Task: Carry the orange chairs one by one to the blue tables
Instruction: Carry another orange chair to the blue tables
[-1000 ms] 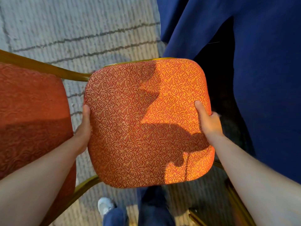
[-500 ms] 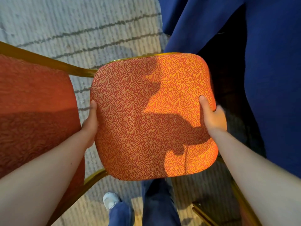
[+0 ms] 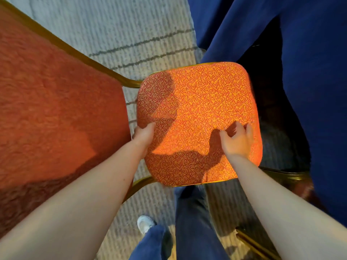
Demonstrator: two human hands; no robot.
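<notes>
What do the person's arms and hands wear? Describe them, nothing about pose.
Left hand and right hand are both gloveless, with no rings visible. Left forearm and right forearm are uncovered to the frame edge: no sleeves, watch or bracelet shows.

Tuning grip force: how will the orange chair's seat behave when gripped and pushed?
Probably soft on top: the seat puckers under the right hand. Gold frame suggests a rigid, fairly heavy body. Its weave looks grippy.
</notes>
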